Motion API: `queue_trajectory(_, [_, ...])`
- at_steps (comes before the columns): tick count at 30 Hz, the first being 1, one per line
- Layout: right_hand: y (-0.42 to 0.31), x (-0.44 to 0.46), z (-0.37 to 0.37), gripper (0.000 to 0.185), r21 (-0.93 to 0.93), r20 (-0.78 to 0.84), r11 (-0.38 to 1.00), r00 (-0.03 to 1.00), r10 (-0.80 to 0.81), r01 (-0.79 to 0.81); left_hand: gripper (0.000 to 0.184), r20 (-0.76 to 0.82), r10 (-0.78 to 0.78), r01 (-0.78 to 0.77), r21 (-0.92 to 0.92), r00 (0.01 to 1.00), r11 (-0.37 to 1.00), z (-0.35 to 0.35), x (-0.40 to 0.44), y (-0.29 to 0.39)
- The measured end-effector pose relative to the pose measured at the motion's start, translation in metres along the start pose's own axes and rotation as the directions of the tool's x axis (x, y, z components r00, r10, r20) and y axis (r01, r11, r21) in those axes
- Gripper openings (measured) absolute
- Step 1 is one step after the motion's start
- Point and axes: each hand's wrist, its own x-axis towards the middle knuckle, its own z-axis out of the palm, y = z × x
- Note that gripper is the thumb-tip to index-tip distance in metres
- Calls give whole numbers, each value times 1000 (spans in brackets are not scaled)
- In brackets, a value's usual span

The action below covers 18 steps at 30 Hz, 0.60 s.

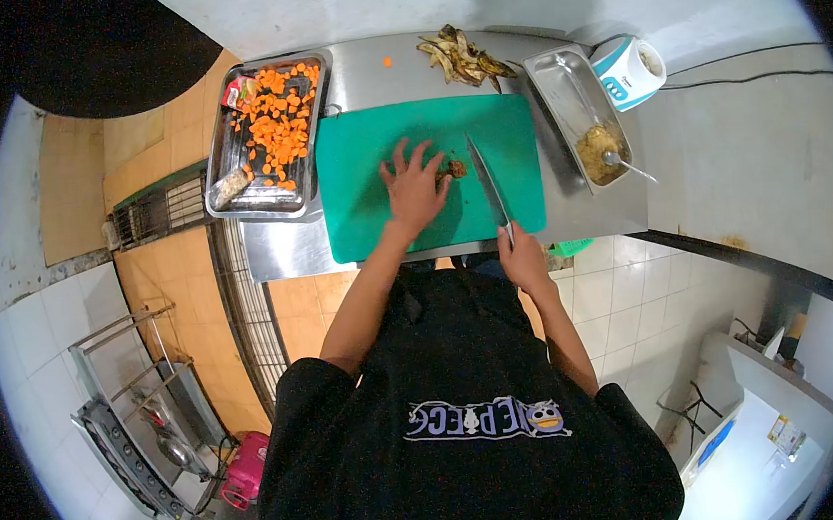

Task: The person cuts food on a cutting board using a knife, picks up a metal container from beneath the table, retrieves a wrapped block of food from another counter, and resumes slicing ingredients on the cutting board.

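My left hand is spread over the green cutting board, its fingers apart. Small brown chopped pieces lie beside its thumb, partly hidden by the hand. In my right hand is the handle of a large knife. The blade points toward the far side of the board, to the right of the brown pieces and apart from them.
A metal tray with orange carrot pieces stands left of the board. Behind it lie peels. At right are a metal pan with yellowish mash and a spoon, and a white-and-blue appliance.
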Motion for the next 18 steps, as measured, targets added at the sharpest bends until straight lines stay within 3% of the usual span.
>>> queue_trajectory(2, [-1,3,-3,48,-6,94,1000,996,-3,3,35,13,-17,17,-7,1000,1000,-4,-1,-4])
queue_trajectory(9, [-4,-4,3,48,-21,75,1000,997,13,-12,29,48,53,-52,-18,997,998,-3,-4,-4])
queue_trajectory(12, [-2,-6,6,47,-15,17,1000,1000,1,-1,22,-50,58,-61,-64,997,996,-3,-2,-2])
queue_trajectory(14, [-7,-8,-2,47,-41,163,999,986,42,-36,26,51,17,-16,-24,999,1000,-11,-1,-2])
queue_trajectory(18, [-4,-14,10,46,-38,106,999,994,15,-11,26,94,39,-45,53,995,998,-8,-2,-8])
